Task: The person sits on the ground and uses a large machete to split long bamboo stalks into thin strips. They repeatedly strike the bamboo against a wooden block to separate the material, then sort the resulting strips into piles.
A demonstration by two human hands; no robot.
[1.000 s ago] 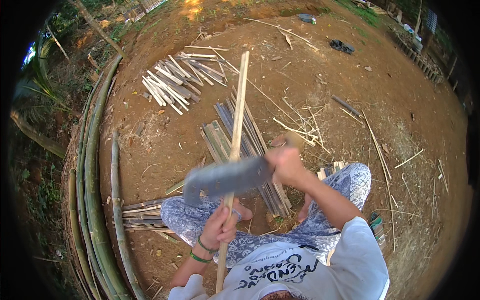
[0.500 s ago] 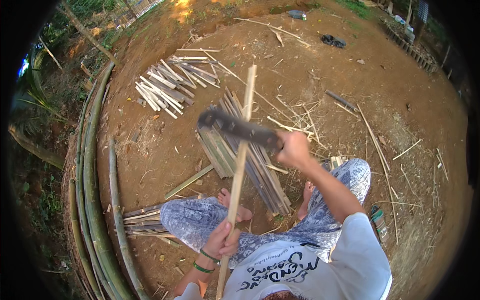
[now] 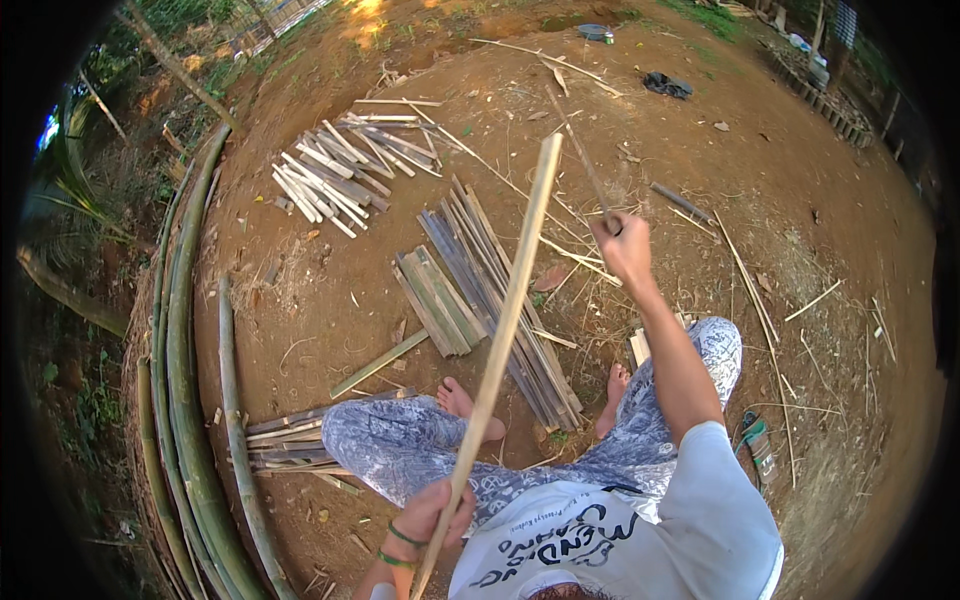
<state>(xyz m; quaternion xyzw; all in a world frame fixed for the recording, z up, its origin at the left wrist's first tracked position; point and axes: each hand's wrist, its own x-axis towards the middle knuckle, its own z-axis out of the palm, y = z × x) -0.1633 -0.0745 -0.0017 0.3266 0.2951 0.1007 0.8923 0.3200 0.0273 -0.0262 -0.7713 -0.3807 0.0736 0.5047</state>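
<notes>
My left hand (image 3: 430, 512), with green bands at the wrist, is closed around the lower part of a long pale bamboo strip (image 3: 507, 325). The strip slants up and to the right, past my knee and over the stacked strips. My right hand (image 3: 627, 248) grips the handle of a machete (image 3: 580, 150). Its blade is seen nearly edge-on, pointing up and away, apart from the strip. Below the strip lies a stack of long dark bamboo slats (image 3: 540, 370), beside a bundle of shorter greenish slats (image 3: 437, 300).
Cut pale strips (image 3: 335, 165) lie piled at the far left. Long green bamboo poles (image 3: 182, 350) run along the left. More slats (image 3: 285, 440) lie by my left knee. Thin shavings and sticks (image 3: 745, 265) are scattered on the right, with a sandal (image 3: 757, 447) near my right leg.
The machete has swung from across the strip to the right and away, its blade turning edge-on. The strip's far end has shifted right, and my left hand has moved slightly lower.
</notes>
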